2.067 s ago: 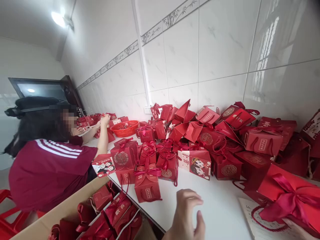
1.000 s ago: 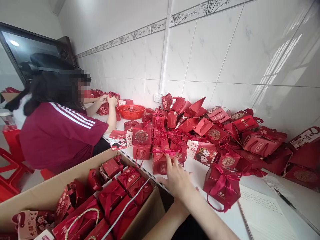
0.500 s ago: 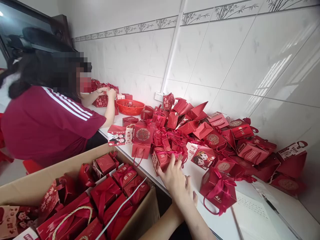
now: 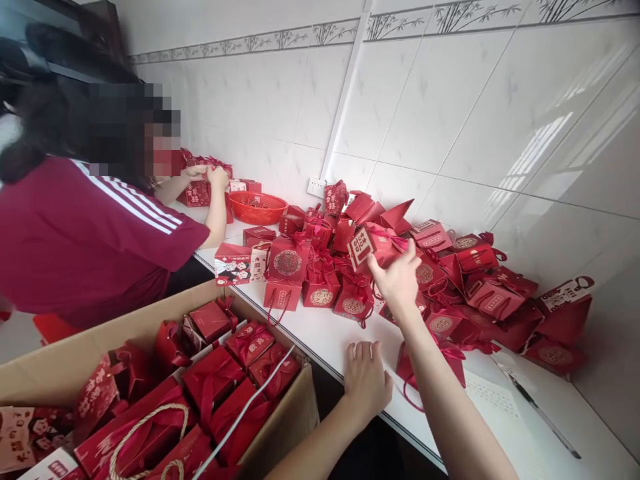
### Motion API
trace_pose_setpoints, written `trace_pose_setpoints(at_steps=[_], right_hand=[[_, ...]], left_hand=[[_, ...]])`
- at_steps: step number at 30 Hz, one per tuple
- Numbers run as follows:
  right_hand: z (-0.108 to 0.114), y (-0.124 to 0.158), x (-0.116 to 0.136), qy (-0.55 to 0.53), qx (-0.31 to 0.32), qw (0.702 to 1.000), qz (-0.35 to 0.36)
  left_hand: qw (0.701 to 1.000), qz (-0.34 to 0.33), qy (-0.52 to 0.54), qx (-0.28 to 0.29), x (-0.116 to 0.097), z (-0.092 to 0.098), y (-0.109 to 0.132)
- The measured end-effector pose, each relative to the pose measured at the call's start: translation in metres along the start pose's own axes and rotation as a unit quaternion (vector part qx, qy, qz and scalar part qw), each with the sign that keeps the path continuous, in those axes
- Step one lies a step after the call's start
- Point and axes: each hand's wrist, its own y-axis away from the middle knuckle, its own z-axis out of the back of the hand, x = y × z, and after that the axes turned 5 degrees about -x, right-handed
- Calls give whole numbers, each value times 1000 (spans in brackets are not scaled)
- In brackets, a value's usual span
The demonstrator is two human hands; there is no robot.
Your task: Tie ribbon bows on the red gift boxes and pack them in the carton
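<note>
A red gift box [image 4: 383,245] with a ribbon and a cream label on one side is gripped by my right hand [image 4: 400,283], thumb at its near side. It is held tilted above the pile of red boxes [image 4: 320,293]. Near the table's front edge rests my left hand [image 4: 367,377], fingers curled down and nothing seen in them. Partly behind my right forearm sits another ribboned red box [image 4: 453,363] with a cord handle. Left of the pile stands a box with a round gold emblem [image 4: 287,263].
An open carton [image 4: 150,327] filled with red boxes stands at lower left, crossed by a white cable [image 4: 245,413]. A co-worker [image 4: 110,240] handles boxes beside an orange-red basket [image 4: 257,208]. A notebook [image 4: 495,407] and pen [image 4: 543,413] lie at right. A tiled wall backs the table.
My right hand has lifted the gift box from the pile's front and carried it up and right. My left hand, formerly crossed under the right arm, now shows separately, further left.
</note>
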Motion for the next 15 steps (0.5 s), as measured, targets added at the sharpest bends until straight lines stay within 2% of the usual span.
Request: trace_pose_setpoints(at_steps=[3,6,7,8,10,11,12,13,15], right_hand=[[-26,-16,3,33,77,996,-13],[-27,2,-4,14,81,996,44],[-22,14,-9,-11,75,994,76],[-15,29,-14,-45,64,992,104],[0,63,-29,-107,48,982,151],[6,81,-36,-133,51,974,176],[12,99,-44,-157,61,966,196],[17,117,-52,-179,81,958,209],[21,150,-67,-216,95,951,199]], left_hand=[[999,-33,10,-19,4,4,-1],[994,-64,84,-23,15,20,-13],[991,-69,107,-48,20,29,-23],[986,-59,112,-106,27,40,-36],[957,12,54,-285,41,63,-70],[937,36,15,-346,49,74,-89],[926,77,-28,-369,57,84,-107],[921,118,-68,-366,64,92,-124],[923,171,-127,-321,78,103,-151]])
